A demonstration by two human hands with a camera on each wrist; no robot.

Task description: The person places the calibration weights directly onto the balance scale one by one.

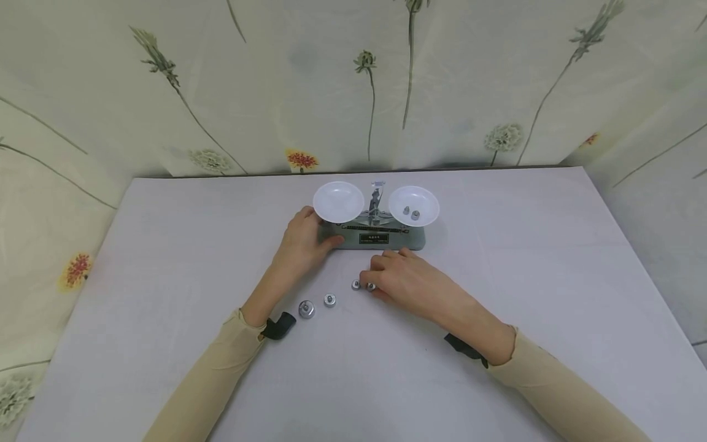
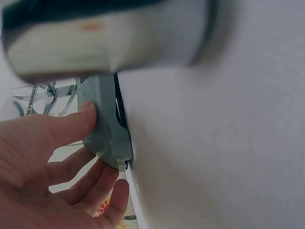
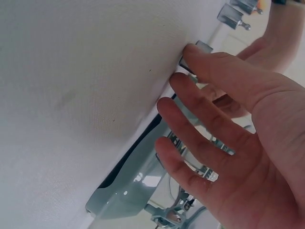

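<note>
A balance scale with a grey-green base and two white pans stands at the back of the table. My left hand grips the left end of its base, thumb on the front face and fingers behind, as the left wrist view shows. In front of the scale, my right hand pinches a small metal weight between thumb and index finger, the other fingers spread. Another small weight sits just left of it. Two small weights rest in the right pan; the left pan holds nothing.
Farther left on the white table stand a medium weight and a larger weight, close to the left wrist. Floral cloth hangs behind the table's back edge.
</note>
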